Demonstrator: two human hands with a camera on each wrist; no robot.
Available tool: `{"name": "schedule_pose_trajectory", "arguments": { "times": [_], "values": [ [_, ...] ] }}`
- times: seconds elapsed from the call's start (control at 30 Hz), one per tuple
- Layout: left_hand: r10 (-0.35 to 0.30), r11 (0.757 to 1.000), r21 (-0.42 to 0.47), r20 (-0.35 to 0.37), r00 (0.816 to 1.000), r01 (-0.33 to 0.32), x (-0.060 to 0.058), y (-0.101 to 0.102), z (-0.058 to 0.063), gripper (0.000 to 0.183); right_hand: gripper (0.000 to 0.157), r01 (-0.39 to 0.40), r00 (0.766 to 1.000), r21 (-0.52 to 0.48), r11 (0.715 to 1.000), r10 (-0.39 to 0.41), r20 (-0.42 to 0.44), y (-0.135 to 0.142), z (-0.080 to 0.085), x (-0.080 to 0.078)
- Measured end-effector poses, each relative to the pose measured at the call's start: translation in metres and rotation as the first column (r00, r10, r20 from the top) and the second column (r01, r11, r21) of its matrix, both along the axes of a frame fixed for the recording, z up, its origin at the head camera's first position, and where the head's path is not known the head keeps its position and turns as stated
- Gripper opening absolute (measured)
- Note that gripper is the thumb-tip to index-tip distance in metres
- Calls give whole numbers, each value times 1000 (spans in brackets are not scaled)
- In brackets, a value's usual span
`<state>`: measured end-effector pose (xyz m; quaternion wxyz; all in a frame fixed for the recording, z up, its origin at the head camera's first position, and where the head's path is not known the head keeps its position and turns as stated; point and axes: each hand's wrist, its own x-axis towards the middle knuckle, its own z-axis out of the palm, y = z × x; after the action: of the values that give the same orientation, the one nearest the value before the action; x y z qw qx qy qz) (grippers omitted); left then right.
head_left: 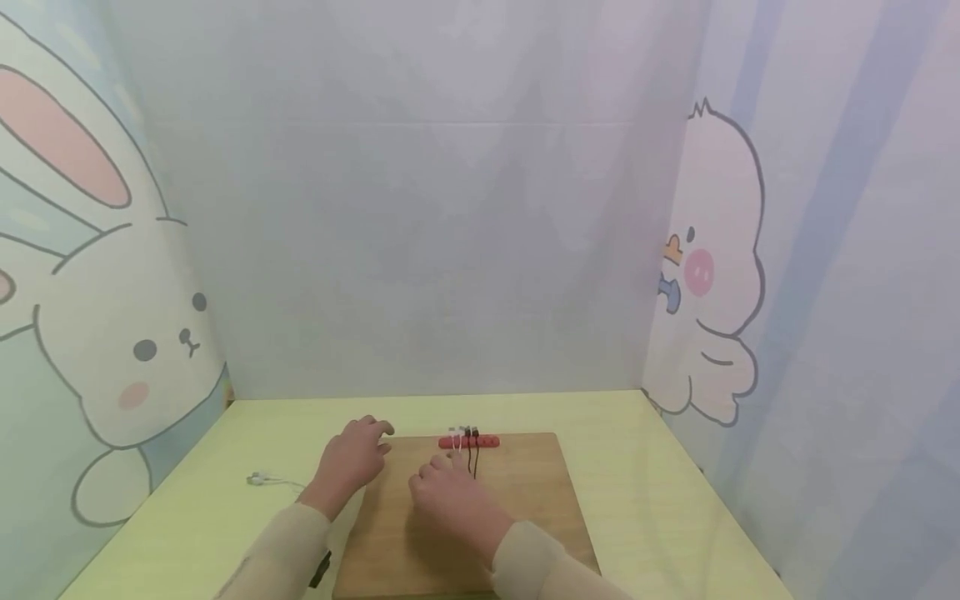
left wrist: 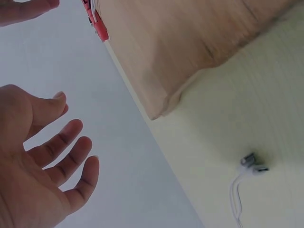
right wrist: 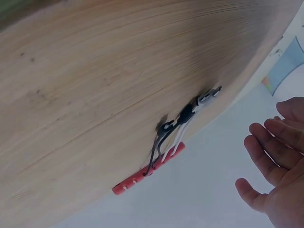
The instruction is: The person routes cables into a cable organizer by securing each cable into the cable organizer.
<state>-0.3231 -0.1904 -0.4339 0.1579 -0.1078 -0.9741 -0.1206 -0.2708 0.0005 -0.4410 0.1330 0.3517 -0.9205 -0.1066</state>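
A red cable holder strip [head_left: 490, 442] lies along the far edge of a wooden board [head_left: 528, 508]. White cables [right wrist: 176, 137] and black cables [right wrist: 159, 142] sit in its slots, their connector ends seen close up in the right wrist view. My left hand [head_left: 352, 460], fingers loosely bent, is raised near the board's far left corner and holds nothing. Over the board, just short of the strip, hovers my right hand [head_left: 456, 502]; the right wrist view shows its fingers relaxed, with nothing in them.
On the table left of the board lies a white cable [head_left: 259, 479] with metal connectors. A black object [head_left: 320, 572] shows partly beside the left sleeve. Curtains printed with a cartoon rabbit [head_left: 142, 333] and a cartoon bird [head_left: 720, 250] surround the pale table [head_left: 637, 500].
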Motion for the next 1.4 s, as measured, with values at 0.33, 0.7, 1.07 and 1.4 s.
{"name": "schedule_pose_trajectory", "arguments": {
  "times": [0.33,0.7,1.07,1.4],
  "values": [
    [29,999,12,41,999,-30,17,-40,-6,18,17,-7,1000,0,1000,7,5,-25,0,2],
    [121,987,78,212,970,-140,27,-110,-16,27,18,-91,996,26,996,91,-19,-55,-14,5],
    [191,981,-11,293,937,-196,30,-152,-38,42,16,-214,973,76,974,220,-69,-81,-14,16],
    [169,985,-39,399,901,-167,38,-162,-44,41,34,-176,980,64,982,170,99,-119,-21,17]
  ]
}}
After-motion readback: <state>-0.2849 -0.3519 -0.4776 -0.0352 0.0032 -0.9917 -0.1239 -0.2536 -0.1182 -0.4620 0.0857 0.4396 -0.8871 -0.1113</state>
